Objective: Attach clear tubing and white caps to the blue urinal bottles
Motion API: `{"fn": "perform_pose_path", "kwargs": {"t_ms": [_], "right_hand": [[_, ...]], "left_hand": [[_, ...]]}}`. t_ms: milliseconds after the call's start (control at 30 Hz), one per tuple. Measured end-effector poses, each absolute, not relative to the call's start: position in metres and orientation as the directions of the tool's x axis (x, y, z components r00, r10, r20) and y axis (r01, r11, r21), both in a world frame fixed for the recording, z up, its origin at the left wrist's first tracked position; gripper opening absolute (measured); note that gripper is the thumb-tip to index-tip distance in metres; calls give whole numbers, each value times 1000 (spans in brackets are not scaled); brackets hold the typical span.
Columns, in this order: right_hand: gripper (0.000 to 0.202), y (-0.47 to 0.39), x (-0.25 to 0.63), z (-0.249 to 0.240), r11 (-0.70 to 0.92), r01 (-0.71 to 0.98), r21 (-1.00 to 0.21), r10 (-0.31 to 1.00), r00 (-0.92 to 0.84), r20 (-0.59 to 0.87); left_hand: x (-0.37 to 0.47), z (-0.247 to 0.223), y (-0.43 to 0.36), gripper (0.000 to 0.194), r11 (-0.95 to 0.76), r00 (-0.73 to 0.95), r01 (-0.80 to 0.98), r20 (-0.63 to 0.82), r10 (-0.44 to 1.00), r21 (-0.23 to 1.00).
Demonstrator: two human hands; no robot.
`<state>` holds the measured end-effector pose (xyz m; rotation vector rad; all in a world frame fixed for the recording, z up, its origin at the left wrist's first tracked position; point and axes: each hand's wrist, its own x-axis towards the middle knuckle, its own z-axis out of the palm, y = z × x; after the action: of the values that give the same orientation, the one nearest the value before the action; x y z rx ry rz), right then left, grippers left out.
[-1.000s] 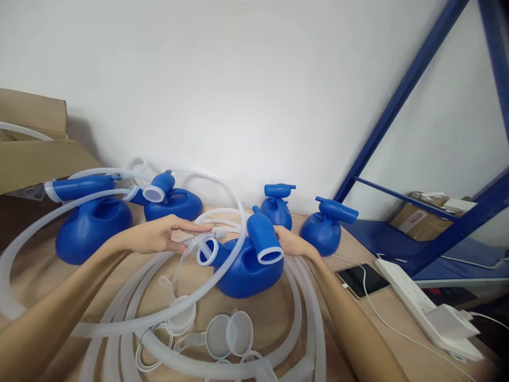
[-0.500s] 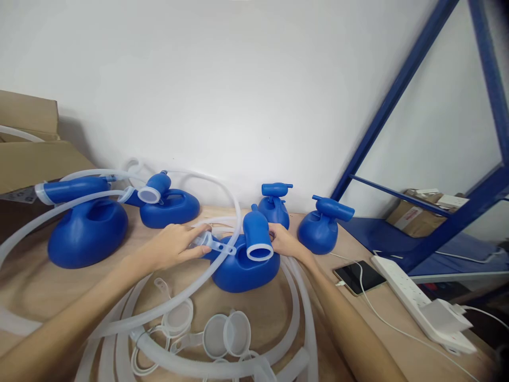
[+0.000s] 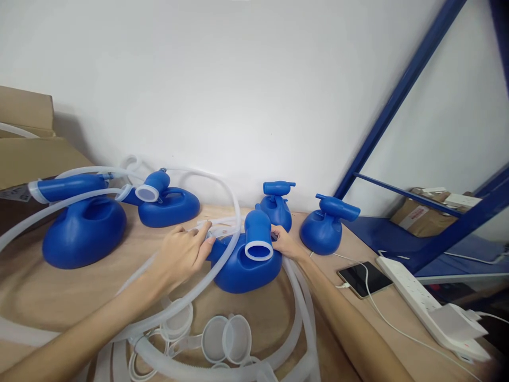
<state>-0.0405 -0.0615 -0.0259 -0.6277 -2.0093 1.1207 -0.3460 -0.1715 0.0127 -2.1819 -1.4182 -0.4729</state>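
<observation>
1. Bottle (image 3: 246,275): blue, squat, rounded, on the table (image 3: 83,289) between my hands; blue spout (image 3: 257,229) above, white-rimmed mouth facing near.
2. My left hand (image 3: 183,252): pinching its left end.
3. My right hand (image 3: 287,244): at right side, fingertips hidden, can't tell grip.

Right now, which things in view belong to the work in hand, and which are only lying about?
Seem to belong:
blue bottle between left hand and right hand
hose crossing it
loose translucent caps

Seem only lying about:
phone
power strip
cardboard box at right
</observation>
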Motion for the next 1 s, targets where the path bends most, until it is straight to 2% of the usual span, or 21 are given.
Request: {"fn": "perform_pose_path", "kwargs": {"t_ms": [200, 500, 600, 733, 800, 900, 1000], "right_hand": [[38, -66, -44, -21, 499, 79, -863, 711, -607, 355], [39, -69, -49, -24, 478, 132, -868, 776, -527, 347], [42, -69, -53, -25, 457, 168, -873, 809, -486, 330], [45, -68, -55, -25, 457, 179, -871, 815, -477, 329], [43, -69, -54, -24, 474, 169, -864, 795, -505, 336], [42, -70, -54, -23, 475, 158, -866, 779, -533, 331], [54, -71, -56, -22, 427, 124, -896, 791, -530, 304]], "left_hand": [[-331, 19, -179, 45, -233, 302, 951, 451, 840, -204], [-323, 36, -171, 50, -73, 110, 989, 298, 948, -132], [-335, 34, -160, 50, -198, 234, 969, 284, 930, -149], [-355, 24, -141, 48, -496, 449, 868, 459, 766, -22], [-361, 20, -134, 47, -604, 516, 797, 490, 703, 28], [-361, 14, -131, 44, -645, 561, 764, 513, 649, -20], [-354, 12, -134, 36, -656, 578, 751, 555, 598, -74]]}}
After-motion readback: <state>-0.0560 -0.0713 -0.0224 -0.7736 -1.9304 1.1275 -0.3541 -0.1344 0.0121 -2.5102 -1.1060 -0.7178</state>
